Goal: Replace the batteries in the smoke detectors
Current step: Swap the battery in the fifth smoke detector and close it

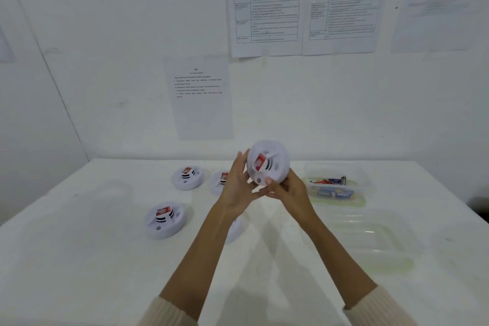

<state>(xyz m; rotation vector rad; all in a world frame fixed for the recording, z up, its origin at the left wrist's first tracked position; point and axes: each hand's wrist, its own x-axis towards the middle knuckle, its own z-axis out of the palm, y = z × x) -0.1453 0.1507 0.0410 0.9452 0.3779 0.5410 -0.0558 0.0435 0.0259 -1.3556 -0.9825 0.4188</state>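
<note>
From the head view, both hands are raised above the white surface (79, 259) with one smoke detector (272, 159) between them, its face tilted toward the camera. A red-and-white battery (260, 161) sits in its middle.

The right hand (289, 189) grips the detector from below, with its thumb on the lower face. The left hand (236, 188) lies against the detector's left rim with its fingers nearly straight, touching rather than clasping it.

Other detectors rest on the surface to the left: a far detector (187, 178), a near detector (164, 220) and one partly hidden behind the left hand. To the right of the hands, a clear tub (362, 174) holds loose batteries (334, 188). An empty clear tray (370, 238) lies nearer.
</note>
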